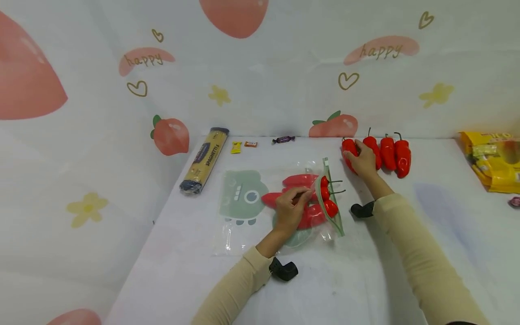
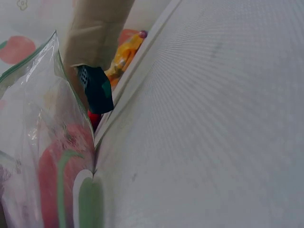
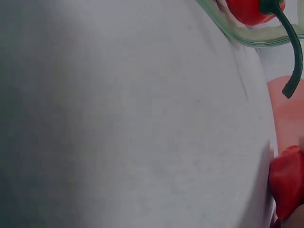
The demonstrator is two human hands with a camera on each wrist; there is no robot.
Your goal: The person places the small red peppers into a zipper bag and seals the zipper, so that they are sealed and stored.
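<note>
Gripping one red pepper [image 1: 347, 145], thumb on one side and fingers on the other, is the person's right hand [image 1: 363, 161]; can't tell from where I stand if that pepper is lifted or still resting on the table. Left hand [image 1: 289, 208] has its fingers curled, pinching the clear film of a zip bag [image 1: 239, 234] close to the mouth. Bag lies flat-ish on the white table [image 1: 170, 275], green monster print [image 1: 235, 205] on the left part, green-edged mouth gaping to the right, toward the right hand. Several red peppers sit inside, tips pointing left, at least three tops showing at the mouth, two dark stems poking out past the rim. Gripped pepper is up near the table's back edge, outside the bag, leftmost of its row; three more peppers [image 1: 387, 154] stand in line just right of it, side by side, stems toward the wall. Behind the bag: spaghetti pack [image 1: 205, 160] lying slanted, yellow candy [image 1: 236, 147], orange candy [image 1: 251, 144], purple candy [image 1: 283, 140]. Far right: yellow snack bag [image 1: 497, 176], small pink candy [image 1: 515, 201] just below it.
</note>
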